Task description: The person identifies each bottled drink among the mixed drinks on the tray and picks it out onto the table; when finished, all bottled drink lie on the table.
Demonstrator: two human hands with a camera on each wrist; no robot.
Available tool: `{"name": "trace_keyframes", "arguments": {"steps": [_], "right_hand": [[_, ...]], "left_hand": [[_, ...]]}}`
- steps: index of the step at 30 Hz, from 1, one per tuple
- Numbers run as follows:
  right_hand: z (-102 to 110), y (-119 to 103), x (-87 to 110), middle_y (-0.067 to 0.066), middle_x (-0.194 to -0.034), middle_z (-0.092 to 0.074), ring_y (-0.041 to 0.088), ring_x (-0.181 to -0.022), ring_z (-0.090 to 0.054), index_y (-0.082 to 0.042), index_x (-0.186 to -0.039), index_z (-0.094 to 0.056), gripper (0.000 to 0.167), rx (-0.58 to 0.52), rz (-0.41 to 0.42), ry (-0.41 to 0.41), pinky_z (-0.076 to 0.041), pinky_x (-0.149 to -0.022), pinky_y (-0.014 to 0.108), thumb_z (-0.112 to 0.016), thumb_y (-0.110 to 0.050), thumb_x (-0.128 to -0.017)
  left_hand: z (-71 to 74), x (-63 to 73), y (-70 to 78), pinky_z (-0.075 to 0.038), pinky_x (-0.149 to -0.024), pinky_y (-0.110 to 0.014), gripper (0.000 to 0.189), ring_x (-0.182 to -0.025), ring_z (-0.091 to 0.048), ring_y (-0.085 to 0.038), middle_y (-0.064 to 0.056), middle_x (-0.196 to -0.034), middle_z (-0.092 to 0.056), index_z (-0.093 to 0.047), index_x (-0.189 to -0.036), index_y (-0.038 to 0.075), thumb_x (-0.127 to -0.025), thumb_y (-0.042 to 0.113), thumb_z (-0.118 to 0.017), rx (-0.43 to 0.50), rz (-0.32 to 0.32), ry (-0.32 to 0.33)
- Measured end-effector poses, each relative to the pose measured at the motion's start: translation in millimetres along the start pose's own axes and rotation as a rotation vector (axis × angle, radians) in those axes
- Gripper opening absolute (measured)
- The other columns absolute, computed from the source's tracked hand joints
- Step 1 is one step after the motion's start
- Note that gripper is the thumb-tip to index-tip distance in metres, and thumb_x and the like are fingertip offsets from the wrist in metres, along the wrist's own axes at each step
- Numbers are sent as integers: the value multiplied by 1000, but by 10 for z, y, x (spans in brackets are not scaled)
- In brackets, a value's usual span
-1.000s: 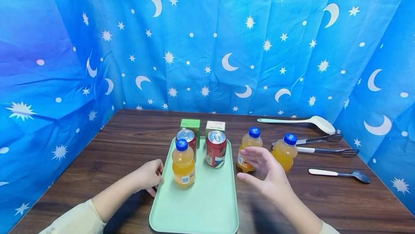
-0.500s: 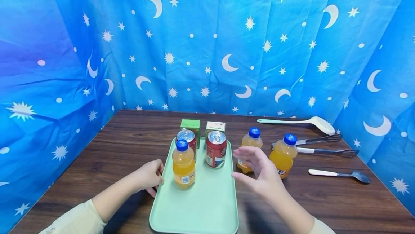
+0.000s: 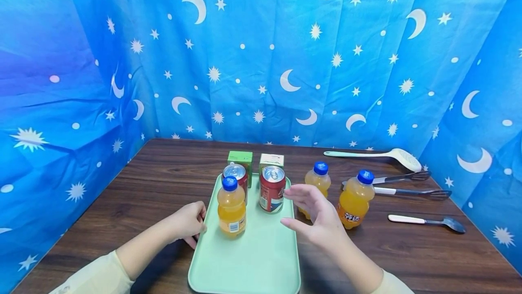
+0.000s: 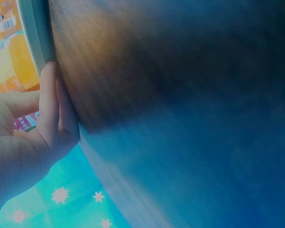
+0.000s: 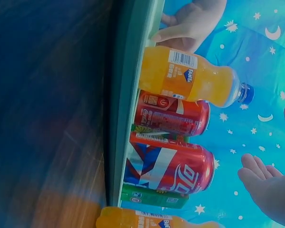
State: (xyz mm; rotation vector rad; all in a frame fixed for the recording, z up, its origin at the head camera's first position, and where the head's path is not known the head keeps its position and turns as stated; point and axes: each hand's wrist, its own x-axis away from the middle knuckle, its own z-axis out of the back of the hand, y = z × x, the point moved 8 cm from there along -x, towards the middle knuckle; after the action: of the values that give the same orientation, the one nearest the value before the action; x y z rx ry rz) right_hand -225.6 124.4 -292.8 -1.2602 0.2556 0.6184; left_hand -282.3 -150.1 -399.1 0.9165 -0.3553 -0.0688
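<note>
My left hand (image 3: 188,223) pinches the left rim of a pale green tray (image 3: 265,262); the left wrist view shows its fingers (image 4: 48,102) along the tray's outer side. On the tray stand an orange soda bottle (image 3: 231,212) with a blue cap, a red can (image 3: 272,190) and another can (image 3: 239,174) partly behind the bottle. Holding nothing, my right hand (image 3: 320,221) hovers at the tray's right edge, thumb and fingers apart. Two more orange soda bottles stand right of the tray: one (image 3: 317,179) is partly hidden by this hand, the other (image 3: 354,205) is behind it.
A green carton (image 3: 241,156) and a pale-topped carton (image 3: 272,160) stand at the tray's far end. Across the table's right side lie a slotted spatula-like ladle (image 3: 403,158), two dark-headed utensils with pale handles and a spoon (image 3: 448,224). A blue star-patterned cloth (image 3: 253,58) encloses the table.
My right hand has moved left, from in front of the right-hand bottles to the tray's right edge, uncovering more of the rightmost bottle. The left hand keeps its place on the rim.
</note>
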Motion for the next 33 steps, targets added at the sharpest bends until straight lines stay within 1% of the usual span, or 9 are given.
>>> {"name": "trace_keyframes", "arguments": {"steps": [4, 8, 12, 17, 23, 28, 33], "right_hand": [[-42, -18, -19, 9, -121, -58, 19, -116, -54, -3, -122, -46, 52, 2, 1, -11, -43, -98, 37, -74, -3, -78], [-75, -26, -35, 13, -122, -57, 18, -116, -54, -1, -123, -46, 53, -1, -3, -14, -42, -98, 39, -75, -7, -79], [-106, -28, -46, 13, -122, -57, 18, -116, -54, -1, -123, -46, 53, -2, 4, -18, -42, -99, 37, -75, -8, -79], [-139, -36, -65, 12, -121, -58, 19, -115, -54, -1, -123, -46, 54, -8, 16, -25, -42, -99, 34, -75, -5, -78], [-164, -33, -88, 8, -121, -58, 19, -115, -54, 0, -123, -46, 54, -13, 12, -26, -42, -99, 34, -75, -4, -78], [-180, -28, -105, 11, -121, -58, 19, -115, -54, -2, -123, -47, 53, -14, 25, -29, -42, -99, 34, -75, -6, -78], [-199, -37, -125, 13, -121, -58, 19, -114, -55, -3, -122, -48, 52, -27, 30, -27, -43, -98, 35, -75, -7, -79]], "left_hand": [[1, -14, -16, -56, -44, -38, 22, -57, -59, -26, -17, -77, -47, -43, -90, -2, -79, -15, -57, 6, 7, 0], [2, -21, -25, -56, -44, -38, 21, -58, -59, -26, -17, -77, -47, -43, -90, -2, -79, -15, -57, 12, 9, 1], [2, 0, -10, -55, -43, -37, 22, -56, -58, -26, -16, -76, -47, -43, -89, -2, -79, -16, -56, 7, 5, 10], [-1, 23, 2, -55, -43, -37, 23, -56, -57, -26, -16, -75, -46, -43, -89, -2, -79, -17, -57, -1, 10, 16], [-5, 1, -2, -55, -43, -37, 23, -57, -58, -26, -16, -76, -46, -43, -89, -2, -79, -16, -57, 4, 9, 5], [-7, -13, -3, -56, -44, -37, 23, -57, -58, -26, -16, -76, -46, -43, -90, -2, -79, -16, -57, 4, 3, -7], [-5, -14, 1, -56, -43, -37, 23, -56, -58, -26, -15, -75, -46, -43, -89, -2, -79, -16, -58, 2, 4, 2]]}}
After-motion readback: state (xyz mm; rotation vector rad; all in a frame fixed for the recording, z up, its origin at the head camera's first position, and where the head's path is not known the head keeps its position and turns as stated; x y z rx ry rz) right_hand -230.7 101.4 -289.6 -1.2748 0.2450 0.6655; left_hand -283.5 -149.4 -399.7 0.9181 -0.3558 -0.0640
